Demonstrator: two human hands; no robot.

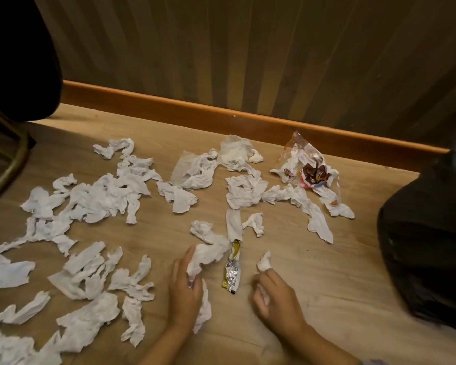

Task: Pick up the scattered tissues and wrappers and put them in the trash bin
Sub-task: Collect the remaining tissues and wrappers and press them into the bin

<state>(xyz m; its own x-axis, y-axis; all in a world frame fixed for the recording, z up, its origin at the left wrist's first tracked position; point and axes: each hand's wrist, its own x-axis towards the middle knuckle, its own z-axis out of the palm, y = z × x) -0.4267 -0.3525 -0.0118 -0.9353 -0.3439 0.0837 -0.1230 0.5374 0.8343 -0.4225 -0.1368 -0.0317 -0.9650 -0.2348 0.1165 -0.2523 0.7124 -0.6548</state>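
Several crumpled white tissues (100,198) lie scattered over the wooden floor (327,272), thickest at the left. My left hand (184,293) is closed on a long white tissue (208,255) near the front centre. My right hand (277,299) grips a small white tissue wad (264,264). Between the hands lies a crinkled silver and yellow wrapper (232,272). A clear plastic wrapper with brown and red print (309,167) rests near the wall at the back right. The black bin bag (429,233) stands at the right edge.
An orange-brown skirting board (221,111) runs along the ribbed wall behind the litter. A dark seat with a brass-coloured metal leg (13,164) stands at the far left. Bare floor shows between my right hand and the bag.
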